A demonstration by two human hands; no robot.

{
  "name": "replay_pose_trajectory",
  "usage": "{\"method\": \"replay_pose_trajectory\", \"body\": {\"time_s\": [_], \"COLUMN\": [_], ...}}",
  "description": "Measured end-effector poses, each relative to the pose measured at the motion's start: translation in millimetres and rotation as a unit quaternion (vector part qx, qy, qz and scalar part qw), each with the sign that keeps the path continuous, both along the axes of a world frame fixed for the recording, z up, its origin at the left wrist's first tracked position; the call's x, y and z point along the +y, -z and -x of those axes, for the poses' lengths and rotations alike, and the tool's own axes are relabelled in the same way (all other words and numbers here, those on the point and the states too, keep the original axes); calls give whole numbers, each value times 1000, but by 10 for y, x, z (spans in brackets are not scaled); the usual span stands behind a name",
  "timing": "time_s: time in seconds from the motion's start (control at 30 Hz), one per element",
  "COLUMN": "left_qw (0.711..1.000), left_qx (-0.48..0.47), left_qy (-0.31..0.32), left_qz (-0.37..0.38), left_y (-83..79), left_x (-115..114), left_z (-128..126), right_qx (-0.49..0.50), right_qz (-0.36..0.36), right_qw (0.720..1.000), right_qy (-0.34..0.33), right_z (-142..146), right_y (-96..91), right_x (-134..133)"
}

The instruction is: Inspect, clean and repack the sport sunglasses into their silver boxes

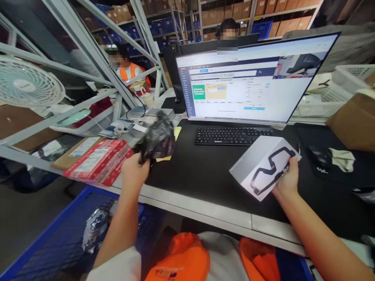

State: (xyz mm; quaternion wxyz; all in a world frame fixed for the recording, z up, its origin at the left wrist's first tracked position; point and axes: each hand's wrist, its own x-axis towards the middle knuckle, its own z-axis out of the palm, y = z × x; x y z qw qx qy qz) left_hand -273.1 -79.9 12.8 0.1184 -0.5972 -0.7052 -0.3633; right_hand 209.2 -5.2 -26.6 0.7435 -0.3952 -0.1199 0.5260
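My left hand [136,169] is closed round the lower end of a crumpled black plastic bag [159,136], held up above the left part of the desk. What the bag contains, if anything, cannot be seen. My right hand [288,177] grips a white and grey box [263,168] by its right side, tilted above the black desk mat [202,175]. A dark angular frame-like shape is printed on the box. Behind the bag, a yellow sheet [177,134] shows in part.
A monitor [234,89] and keyboard [225,136] stand ahead. Red-printed parcel [101,162] lies at the left edge, beside a metal frame and fan [29,84]. Mouse [319,156] and brown carton [354,121] are right. Below left is a blue crate [55,238]. Two people sit beyond.
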Motion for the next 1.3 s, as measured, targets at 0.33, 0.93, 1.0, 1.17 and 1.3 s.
{"method": "replay_pose_trajectory", "body": {"time_s": [0.33, 0.93, 1.0, 1.17, 1.3], "left_qw": [995, 580, 585, 613, 615], "left_qx": [0, -776, -763, -717, -711], "left_qy": [98, 234, 257, 308, 316], "left_qz": [20, 83, 99, 125, 124], "left_y": [2, 422, 449, 526, 561], "left_x": [-47, 810, 828, 779, 771], "left_z": [-741, -1900, -1826, -1797, -1805], "right_qx": [-20, -453, -538, -541, -456], "right_qz": [-33, -152, -151, -126, -115], "right_qw": [998, 862, 812, 808, 825], "right_qy": [-50, -169, -166, -197, -313], "right_z": [115, 134, 59, -47, -78], "right_y": [-20, 170, 100, 11, 24], "right_x": [-97, -331, -290, -181, -134]}}
